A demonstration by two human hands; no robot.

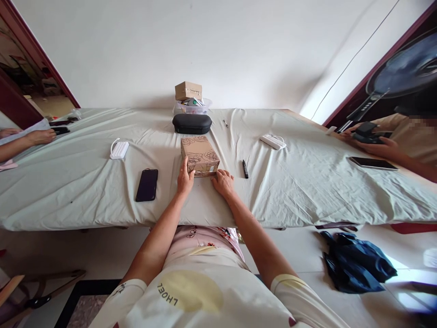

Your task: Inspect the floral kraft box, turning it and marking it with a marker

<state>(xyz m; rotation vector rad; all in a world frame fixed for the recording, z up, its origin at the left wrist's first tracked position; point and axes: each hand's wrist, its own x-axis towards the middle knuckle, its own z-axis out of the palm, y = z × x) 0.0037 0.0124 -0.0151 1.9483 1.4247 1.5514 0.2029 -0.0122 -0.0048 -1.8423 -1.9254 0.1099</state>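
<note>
White wall (218, 50) fills the top of the frame, and below it a table under a creased, pale green cloth (102, 182) runs from side to side. In this head view, your cardboard box (200, 152), printed with dark scribbled line patterns, sits on the cloth at the centre of the frame. Your left hand (186, 178) is partly open around its near left corner, fingers along the side and thumb against the near face. Your right hand (223, 183) lies palm down with loosely bent, slightly spread fingers at the near right corner; you cannot tell whether it presses on the box.

Just behind the box stands a black case (191, 124), then a clear tub (209, 105) with a small carton (188, 91) on top. Left of centre you have a dark phone (146, 185) and a white device with a looped strap (119, 149); right of centre, a black marker (245, 169) and a similar white device (272, 141). Another person's hand (43, 136) shows at the left edge. At the right edge, a co-worker holds a dark gadget (368, 133) near a flat tablet (373, 163). A dark blue bag (358, 262) lies on the floor, lower right.
</note>
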